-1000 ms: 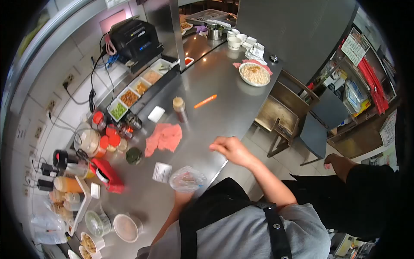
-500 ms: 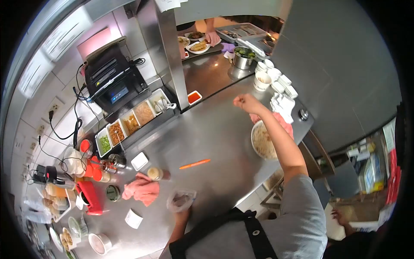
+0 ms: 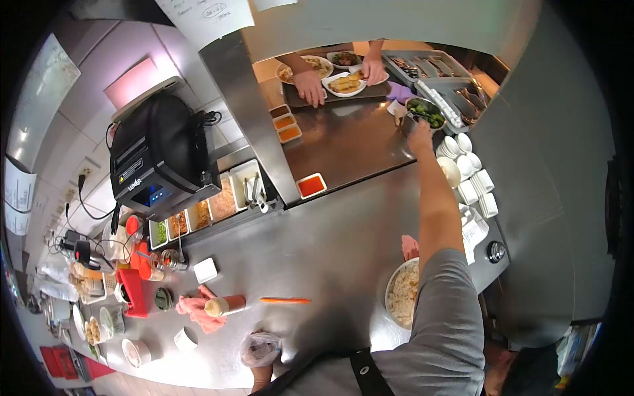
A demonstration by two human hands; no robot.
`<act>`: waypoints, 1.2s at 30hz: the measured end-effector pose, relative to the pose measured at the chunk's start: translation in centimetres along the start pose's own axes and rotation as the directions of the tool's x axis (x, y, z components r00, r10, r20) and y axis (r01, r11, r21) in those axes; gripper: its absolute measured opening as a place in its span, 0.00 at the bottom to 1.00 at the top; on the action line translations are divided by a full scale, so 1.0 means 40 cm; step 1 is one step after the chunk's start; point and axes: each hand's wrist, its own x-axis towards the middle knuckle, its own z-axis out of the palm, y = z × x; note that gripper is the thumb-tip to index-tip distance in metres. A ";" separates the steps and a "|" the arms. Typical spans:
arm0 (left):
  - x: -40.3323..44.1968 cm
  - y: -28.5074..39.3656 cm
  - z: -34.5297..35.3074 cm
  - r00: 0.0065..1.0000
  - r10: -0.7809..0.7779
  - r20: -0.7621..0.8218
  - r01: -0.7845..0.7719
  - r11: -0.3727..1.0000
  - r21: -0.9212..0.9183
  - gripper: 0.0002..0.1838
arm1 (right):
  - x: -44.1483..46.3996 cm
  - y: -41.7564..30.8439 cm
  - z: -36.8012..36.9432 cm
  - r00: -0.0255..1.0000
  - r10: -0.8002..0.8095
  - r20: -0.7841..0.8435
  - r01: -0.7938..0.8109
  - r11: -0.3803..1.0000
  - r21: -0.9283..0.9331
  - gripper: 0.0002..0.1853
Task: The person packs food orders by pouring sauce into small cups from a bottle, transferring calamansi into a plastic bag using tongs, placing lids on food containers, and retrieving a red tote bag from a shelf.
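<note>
My right hand (image 3: 419,137) is stretched far across the counter, at the near side of a metal pot of greens (image 3: 426,112). Its fingertips are too small and blurred to show whether they grip anything. Low in the view, my left hand (image 3: 262,373) is closed on a clear plastic bag (image 3: 260,348), which hides most of its fingers. Under my right arm stands a white bowl of pale food (image 3: 401,294), partly covered by the sleeve. An orange pen (image 3: 284,301) and a sauce bottle (image 3: 225,305) lie between the bag and the topping trays.
Across the pass, another person's two hands (image 3: 308,87) are by plates of food (image 3: 344,84). Stacked white cups (image 3: 465,165) and a bell (image 3: 496,251) stand at the right. A metal post (image 3: 247,112), black printer (image 3: 158,155) and topping containers (image 3: 223,198) line the left.
My right hand has moved forward from over the counter to the pot. My left hand stays low with the bag. The view has swung toward the pass, showing more of the other person's hands.
</note>
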 end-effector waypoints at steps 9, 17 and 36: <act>-0.004 0.109 0.031 0.992 0.124 0.018 -0.123 0.936 0.329 0.27 | -0.302 -0.067 -0.070 0.977 -0.093 -0.193 0.114 0.989 0.099 0.11; -0.025 0.223 -0.016 0.951 0.235 0.203 -0.287 0.915 0.284 0.19 | -0.873 -0.198 -0.142 0.973 -0.226 -0.055 0.232 0.958 0.168 0.06; -0.010 0.171 -0.248 0.803 0.143 0.579 -0.183 0.983 0.011 0.58 | -1.501 -0.496 -0.322 0.640 -0.741 0.205 0.715 0.672 0.196 0.24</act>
